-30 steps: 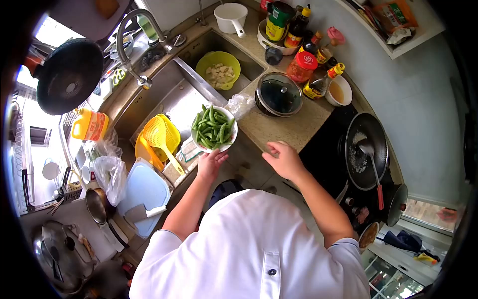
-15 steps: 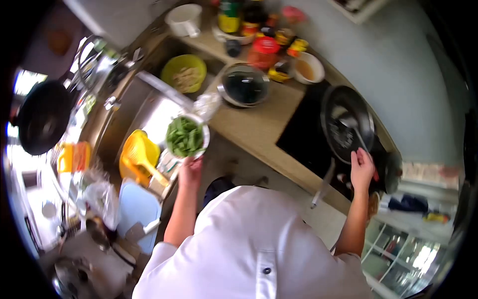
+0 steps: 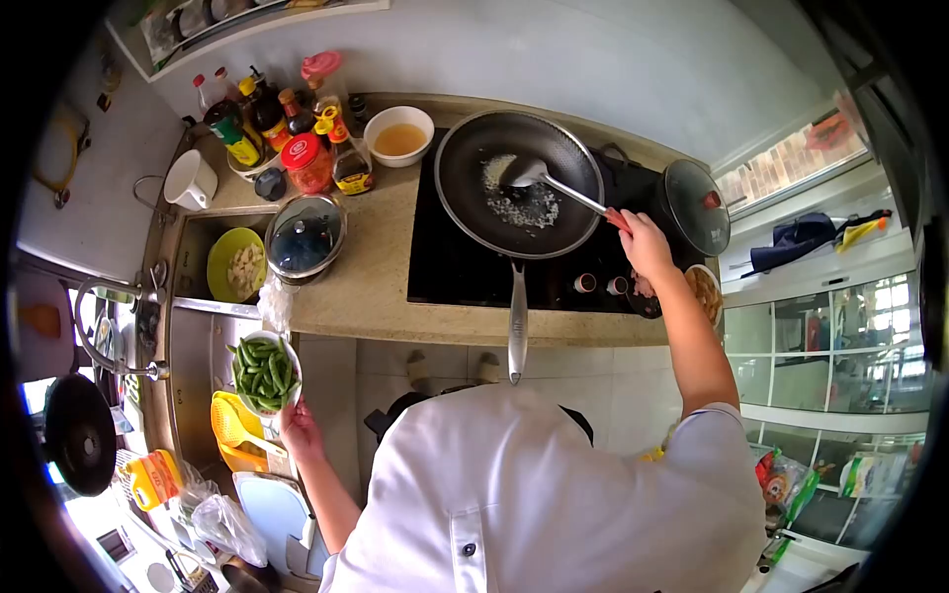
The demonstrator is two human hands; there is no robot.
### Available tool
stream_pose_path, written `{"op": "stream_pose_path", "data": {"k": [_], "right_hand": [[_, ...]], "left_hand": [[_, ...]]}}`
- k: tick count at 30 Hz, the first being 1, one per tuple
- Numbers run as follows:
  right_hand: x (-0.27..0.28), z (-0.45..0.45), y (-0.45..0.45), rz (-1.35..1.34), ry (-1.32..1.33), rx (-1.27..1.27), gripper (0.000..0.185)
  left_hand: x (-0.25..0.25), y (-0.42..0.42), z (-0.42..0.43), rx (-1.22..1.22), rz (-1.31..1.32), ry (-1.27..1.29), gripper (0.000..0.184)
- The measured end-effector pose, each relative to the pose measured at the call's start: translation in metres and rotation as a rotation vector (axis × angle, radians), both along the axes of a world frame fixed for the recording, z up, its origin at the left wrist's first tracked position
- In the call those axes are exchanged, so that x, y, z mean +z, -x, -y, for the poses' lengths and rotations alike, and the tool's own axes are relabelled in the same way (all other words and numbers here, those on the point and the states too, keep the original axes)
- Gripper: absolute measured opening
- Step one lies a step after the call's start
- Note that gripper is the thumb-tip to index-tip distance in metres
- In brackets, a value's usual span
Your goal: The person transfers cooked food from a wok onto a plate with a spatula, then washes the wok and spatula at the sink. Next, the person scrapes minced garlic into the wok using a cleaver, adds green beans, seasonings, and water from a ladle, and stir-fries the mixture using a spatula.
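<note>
My left hand [image 3: 301,431] grips the rim of a white bowl [image 3: 298,387] full of green pods [image 3: 265,372], held beside the sink's front edge. My right hand [image 3: 647,245] is closed round the red handle of a metal spatula [image 3: 573,194]. The spatula's head rests inside a dark wok [image 3: 573,229] on the black stove [image 3: 445,280]. Small pale bits [image 3: 526,210] lie in the wok's bottom, round the spatula head. The wok's long metal handle [image 3: 518,321] points toward my body.
A lidded pot [image 3: 695,208] stands right of the wok. A bowl of brown liquid [image 3: 399,136], sauce bottles [image 3: 348,163] and a glass-lidded pot [image 3: 305,237] are on the counter to the left. The sink holds a green basin [image 3: 219,263].
The view has turned right toward the stove. My right hand has moved from above the floor gap to the spatula and taken hold of it. My left hand still holds the bowl.
</note>
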State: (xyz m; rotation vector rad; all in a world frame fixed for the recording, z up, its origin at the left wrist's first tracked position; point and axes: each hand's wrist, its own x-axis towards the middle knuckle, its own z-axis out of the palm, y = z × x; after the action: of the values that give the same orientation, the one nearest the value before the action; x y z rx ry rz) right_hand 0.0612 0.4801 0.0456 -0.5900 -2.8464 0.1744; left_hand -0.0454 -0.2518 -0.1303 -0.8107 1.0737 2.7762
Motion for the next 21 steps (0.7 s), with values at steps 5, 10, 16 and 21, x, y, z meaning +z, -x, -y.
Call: {"op": "stream_pose_path", "data": {"k": [5, 10, 16, 21], "right_hand": [[0.048, 0.026, 0.000, 0.049, 0.041, 0.144, 0.040], [0.121, 0.043, -0.021, -0.011, 0.067, 0.138, 0.034], [0.129, 0.052, -0.041, 0.016, 0.308, -0.032, 0.038], [0.111, 0.045, -0.060, -0.116, 0.233, -0.003, 0.036]], "left_hand": [[0.047, -0.007, -0.003, -0.052, -0.130, -0.038, 0.032], [0.130, 0.002, -0.040, -0.156, -0.161, 0.095, 0.044], [0.191, 0.046, -0.131, -0.377, -0.198, 0.190, 0.036], [0.217, 0.102, -0.242, -0.615, -0.198, 0.397, 0.014]]}}
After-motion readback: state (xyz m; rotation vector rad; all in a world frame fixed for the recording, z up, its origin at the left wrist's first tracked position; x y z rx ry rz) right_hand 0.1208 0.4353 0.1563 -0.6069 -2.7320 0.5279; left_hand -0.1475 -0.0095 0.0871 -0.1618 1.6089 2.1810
